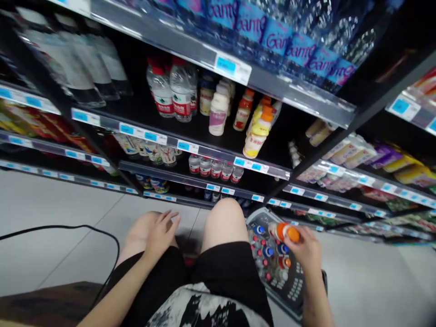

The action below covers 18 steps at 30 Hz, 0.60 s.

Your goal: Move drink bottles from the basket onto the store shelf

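My right hand is closed around a drink bottle with an orange cap, held above the grey basket. Inside the basket stand several bottles with red caps, blue caps and another orange cap. Resting on my left knee, my left hand has its fingers spread and holds nothing. On the shelf in front are yellow bottles with orange caps, a white bottle with a purple label and an orange-capped bottle.
Red-capped water bottles stand left on the same shelf, with small water bottles on the one below. The upper shelf edge juts out above. A black cable loops across the floor at left. Packaged goods fill shelves at right.
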### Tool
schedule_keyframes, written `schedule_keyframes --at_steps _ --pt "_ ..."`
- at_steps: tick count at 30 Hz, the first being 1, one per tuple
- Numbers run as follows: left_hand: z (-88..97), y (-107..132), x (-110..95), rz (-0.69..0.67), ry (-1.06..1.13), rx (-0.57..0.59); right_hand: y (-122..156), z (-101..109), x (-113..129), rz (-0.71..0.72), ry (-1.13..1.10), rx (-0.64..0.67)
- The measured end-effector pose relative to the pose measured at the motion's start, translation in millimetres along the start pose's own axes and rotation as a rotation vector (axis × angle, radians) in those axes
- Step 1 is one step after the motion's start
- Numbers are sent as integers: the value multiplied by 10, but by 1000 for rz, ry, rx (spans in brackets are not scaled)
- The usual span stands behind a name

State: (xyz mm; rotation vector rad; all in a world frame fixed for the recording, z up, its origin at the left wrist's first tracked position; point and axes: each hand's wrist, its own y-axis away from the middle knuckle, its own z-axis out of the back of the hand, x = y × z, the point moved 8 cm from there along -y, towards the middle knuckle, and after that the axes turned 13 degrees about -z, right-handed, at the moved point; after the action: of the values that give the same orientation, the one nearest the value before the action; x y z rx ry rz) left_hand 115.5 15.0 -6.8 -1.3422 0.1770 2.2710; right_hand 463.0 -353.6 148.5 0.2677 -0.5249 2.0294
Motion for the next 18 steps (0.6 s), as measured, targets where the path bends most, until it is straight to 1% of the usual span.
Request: schedule_keyframes --at_steps 2,3,5,6,7,8,9,10,12,13,14,15,16,18 --pt "-235 150 4 156 395 9 74 293 562 117 -153 -101" --pt "-380 252 -2 258 580 52 127 410 803 170 -239 -142" --pt "-650 489 -56 470 856 224 240 530 1206 243 -396 -167" --pt "-733 599 -92 555 935 320 295 537 1365 259 -475 -164" --pt "-771 688 -113 620 976 400 343 496 1496 251 -551 -142" --pt "-769 748 -110 662 986 450 392 421 1607 236 -621 -115" --pt "-733 772 -86 674 977 463 441 279 1722 222 -662 -31" --pt "-675 767 -42 660 958 443 498 105 1830 211 -691 72" --pt "-549 746 92 630 895 367 645 -277 2029 210 -710 307" --pt "-506 758 178 640 855 340 723 -445 2106 212 -715 409" --pt "-488 789 266 670 810 337 792 -586 2163 209 -720 492" --pt "-507 842 342 718 774 377 841 -696 2204 201 -729 554" --pt "-558 907 390 770 756 454 865 -780 2229 182 -747 598" --pt "-688 993 400 827 796 598 826 -903 2244 107 -810 649"
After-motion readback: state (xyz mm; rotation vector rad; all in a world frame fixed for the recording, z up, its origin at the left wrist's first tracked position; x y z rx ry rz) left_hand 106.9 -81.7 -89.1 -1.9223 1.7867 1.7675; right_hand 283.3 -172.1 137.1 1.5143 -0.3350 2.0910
